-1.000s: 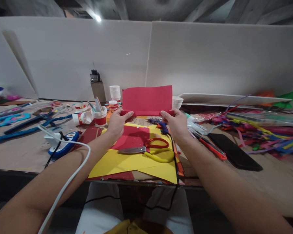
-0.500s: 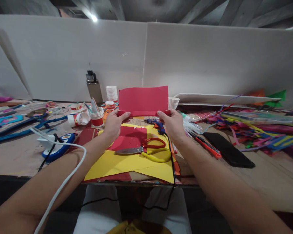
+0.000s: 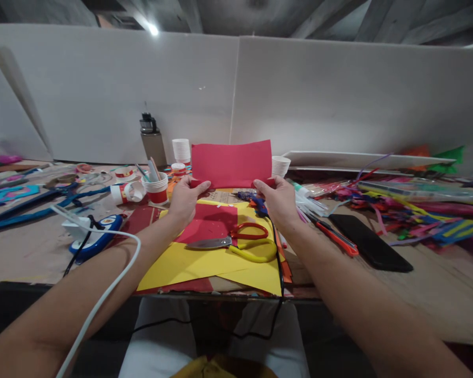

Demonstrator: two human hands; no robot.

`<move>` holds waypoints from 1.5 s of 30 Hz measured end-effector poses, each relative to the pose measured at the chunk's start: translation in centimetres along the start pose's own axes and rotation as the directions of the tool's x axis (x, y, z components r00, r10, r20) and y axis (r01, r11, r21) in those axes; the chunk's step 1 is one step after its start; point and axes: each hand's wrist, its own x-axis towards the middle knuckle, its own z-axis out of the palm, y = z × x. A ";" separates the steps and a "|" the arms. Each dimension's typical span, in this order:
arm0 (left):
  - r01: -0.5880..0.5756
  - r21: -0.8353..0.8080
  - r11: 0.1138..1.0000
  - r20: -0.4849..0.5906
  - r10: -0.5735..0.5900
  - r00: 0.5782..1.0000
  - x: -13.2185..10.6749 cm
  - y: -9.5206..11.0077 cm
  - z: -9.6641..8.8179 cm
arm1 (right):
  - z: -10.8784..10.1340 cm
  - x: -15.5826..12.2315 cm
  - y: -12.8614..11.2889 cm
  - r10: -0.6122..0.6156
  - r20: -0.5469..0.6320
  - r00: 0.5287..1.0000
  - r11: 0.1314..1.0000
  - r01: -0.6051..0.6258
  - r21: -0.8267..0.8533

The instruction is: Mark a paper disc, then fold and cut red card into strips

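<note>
Paper, red and oblong, is held up above the tabletop, its lower edge showing a narrow band that looks folded. The left hand has its grip pinching one lower corner between thumb and fingers; the right hand pinches the other likewise. With only the bottom edge held, the loose top could flop or bow, and if the thumbs pressed unevenly the band might crease askew. Below lie another red sheet and yellow sheets, with scissors resting across them; a hand brushing the handles could drag the blades and nick what is beneath. A black cord runs along the yellow sheets' right side and could snag the right hand. A white cable passes in front of the left arm; catching it might tug at the power strip. Farther out, the cup of sticks stands beside the left hand and could be knocked over by a sideways swing, while the red cutter lies near the right arm, a cut hazard if its blade is out, which I cannot tell
</note>
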 end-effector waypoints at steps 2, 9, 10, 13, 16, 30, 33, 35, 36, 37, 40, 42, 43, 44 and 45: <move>-0.001 0.003 1.000 0.005 0.001 1.000 0.0 0.0 0.0 | 0.0 0.0 0.0 -0.002 -0.001 1.000 1.000 0.002 0.005; -0.011 0.000 1.000 -0.021 0.011 1.000 0.2 -0.2 -0.1 | 0.2 0.0 0.2 -0.008 -0.024 1.000 1.000 0.007 -0.009; -0.017 -0.002 1.000 -0.028 0.017 0.999 0.3 -0.3 -0.1 | 0.2 0.0 0.1 -0.007 -0.028 1.000 1.000 0.007 -0.002; -0.052 0.006 0.999 -0.044 0.052 0.998 0.4 -0.2 -0.2 | 0.3 0.0 0.0 -0.003 -0.054 0.999 0.999 0.005 0.040; -0.066 0.035 0.997 0.012 0.066 0.998 0.6 0.1 -0.3 | 0.4 0.2 -0.1 -0.003 -0.064 0.998 0.996 0.009 0.089; 0.109 -0.015 0.994 0.050 -0.108 0.993 1.2 -0.2 -0.9 | 0.2 0.4 -0.5 0.061 0.009 0.998 0.983 -0.062 0.175; 0.120 -0.018 0.993 0.039 -0.119 0.992 1.1 0.1 -0.8 | -0.1 0.3 -0.6 0.084 0.063 0.994 0.976 -0.095 0.198; 0.125 -0.015 0.992 0.041 -0.124 0.991 1.1 0.2 -0.8 | -0.2 0.4 -0.7 0.122 0.070 0.990 0.971 -0.134 0.197; 0.130 -0.013 0.991 0.041 -0.130 0.991 1.1 0.3 -0.8 | -0.3 0.4 -0.8 0.139 0.071 0.988 0.969 -0.151 0.198; 0.136 -0.010 0.991 0.040 -0.136 0.990 1.1 0.3 -0.8 | -0.3 0.5 -0.9 0.151 0.072 0.986 0.967 -0.162 0.199; 0.150 -0.003 0.989 0.044 -0.150 0.988 1.2 0.5 -0.9 | -0.4 0.7 -1.1 0.162 0.082 0.983 0.963 -0.175 0.205; 0.169 0.004 0.986 0.058 -0.169 0.984 1.2 0.6 -0.9 | -0.5 0.9 -1.1 0.169 0.087 0.982 0.959 -0.184 0.215; 0.184 0.006 0.983 0.067 -0.184 0.981 1.2 0.6 -1.0 | -0.6 1.0 -1.1 0.172 0.087 0.981 0.957 -0.188 0.222; 0.203 0.004 0.979 0.079 -0.203 0.976 1.2 0.7 -1.0 | -0.7 1.2 -1.0 0.175 0.087 0.981 0.955 -0.191 0.228; 0.223 0.002 0.975 0.098 -0.222 0.970 1.3 0.9 -1.0 | -0.8 1.3 -0.8 0.178 0.087 0.980 0.953 -0.194 0.235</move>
